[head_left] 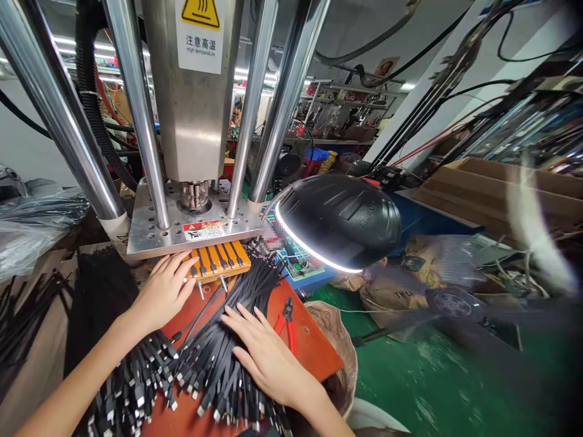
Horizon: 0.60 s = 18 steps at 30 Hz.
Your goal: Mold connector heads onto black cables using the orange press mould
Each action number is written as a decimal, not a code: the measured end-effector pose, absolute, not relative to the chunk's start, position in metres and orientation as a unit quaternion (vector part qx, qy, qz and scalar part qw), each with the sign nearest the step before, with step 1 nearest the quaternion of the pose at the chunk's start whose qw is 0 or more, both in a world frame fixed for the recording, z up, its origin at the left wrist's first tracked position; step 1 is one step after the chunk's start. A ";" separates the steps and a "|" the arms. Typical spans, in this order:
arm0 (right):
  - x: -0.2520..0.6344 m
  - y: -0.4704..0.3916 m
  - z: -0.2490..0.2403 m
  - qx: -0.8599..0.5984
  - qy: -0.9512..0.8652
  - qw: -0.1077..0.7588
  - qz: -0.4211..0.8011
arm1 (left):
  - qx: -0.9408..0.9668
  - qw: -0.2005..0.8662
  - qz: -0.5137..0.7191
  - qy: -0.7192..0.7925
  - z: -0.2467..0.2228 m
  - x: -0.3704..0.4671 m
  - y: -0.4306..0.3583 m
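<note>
My left hand [166, 288] is at the left end of an orange mold block [221, 261], its fingertips on or close to the block's edge; whether it grips anything is hidden. Several black cable pieces lie in the block's slots, under the front of a metal press plate [237, 230]. With fingers stretched out, my right hand [266, 352] lies flat on a pile of black USB cables [214, 358]. Their metal plugs point toward me. Just beyond my right hand, red-handled cutters [286, 321] rest on the reddish-brown board [319, 349].
Above the block hangs the press head [194, 121] with a high-temperature label, between steel columns [132, 109]. A black lamp [341, 218] with a lit rim stands to the right. More black cables [100, 291] lie at left. A fan [455, 303] blurs at right.
</note>
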State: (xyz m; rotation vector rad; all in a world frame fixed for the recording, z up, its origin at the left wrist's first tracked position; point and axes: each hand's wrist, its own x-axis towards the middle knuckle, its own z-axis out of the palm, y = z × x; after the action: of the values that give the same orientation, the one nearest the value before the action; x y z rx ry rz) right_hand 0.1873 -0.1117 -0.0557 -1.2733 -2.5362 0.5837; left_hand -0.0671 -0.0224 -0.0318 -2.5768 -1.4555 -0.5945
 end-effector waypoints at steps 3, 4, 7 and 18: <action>0.175 -0.103 -0.052 -0.426 -0.881 0.105 0.177 | -0.853 0.065 -0.191 -0.481 -0.030 -0.066 -0.023; 0.174 -0.101 -0.050 -0.422 -0.884 0.104 0.174 | -0.854 0.065 -0.187 -0.481 -0.029 -0.066 -0.023; 0.173 -0.099 -0.045 -0.433 -0.879 0.121 0.162 | -0.855 0.061 -0.179 -0.484 -0.028 -0.065 -0.024; 0.171 -0.091 -0.018 -0.305 -0.902 0.156 0.262 | -0.862 -0.008 -0.152 -0.483 -0.020 -0.072 -0.026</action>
State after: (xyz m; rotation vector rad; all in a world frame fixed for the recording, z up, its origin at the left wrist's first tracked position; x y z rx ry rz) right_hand 0.1715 -0.0913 -0.0175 -0.8721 -2.5827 0.7505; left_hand -0.0723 -0.0257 -0.0198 -2.7231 -1.5245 -0.4814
